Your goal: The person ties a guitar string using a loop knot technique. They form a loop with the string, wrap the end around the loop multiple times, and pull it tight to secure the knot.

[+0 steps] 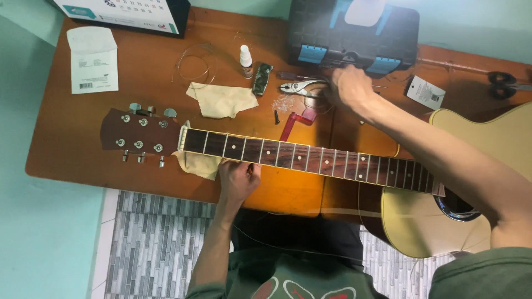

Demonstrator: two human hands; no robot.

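Now an acoustic guitar (332, 166) lies flat across a brown wooden surface (72, 144), its headstock (138, 133) toward the left and its pale body (443, 221) toward the right. The left hand (237, 180) is at the near edge of the neck, close to the headstock; its fingers are curled against the fretboard, and I cannot tell if they pinch something. Under the neck at this place lies a cream cloth (200, 164).

The right hand (349, 88) reaches across the guitar to the far side of the surface. Its fingers point down and are gathered together just beside metal pliers (299, 87); what they hold is hidden. Near it are a red string winder (296, 123) and a dark toolbox (354, 33) with blue latches.

Farther left lie a second cloth (221, 99), a small white bottle (246, 60), a coil of thin wire (194, 63) and a white paper envelope (93, 60). Black scissors (505, 84) lie at the far right edge.
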